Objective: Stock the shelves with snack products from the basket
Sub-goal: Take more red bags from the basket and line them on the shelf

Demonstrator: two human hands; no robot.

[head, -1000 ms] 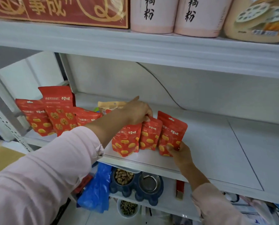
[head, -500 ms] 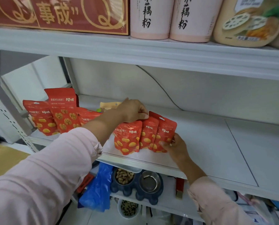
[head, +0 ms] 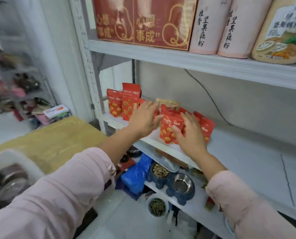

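A cluster of red snack pouches (head: 168, 129) stands on the white middle shelf (head: 243, 152), with a beige pouch (head: 166, 102) behind them. Further left stand more red pouches (head: 123, 104). My left hand (head: 143, 118) hovers with fingers spread just left of the cluster, holding nothing. My right hand (head: 190, 133) has straight fingers in front of the cluster's front pouch, touching or just off it. A white basket (head: 14, 163) shows blurred at the lower left.
The upper shelf carries a red box (head: 143, 21), pink canisters (head: 211, 25) and a beige jar (head: 281, 30). Below are blue pet bowls (head: 161, 173), a steel bowl (head: 181, 184) and a blue bag (head: 136, 175). A yellow surface (head: 52, 142) lies left.
Both hands have let go of the red pouches and drawn back with fingers spread. The camera has swung left and pulled away, so the basket and yellow surface now show.
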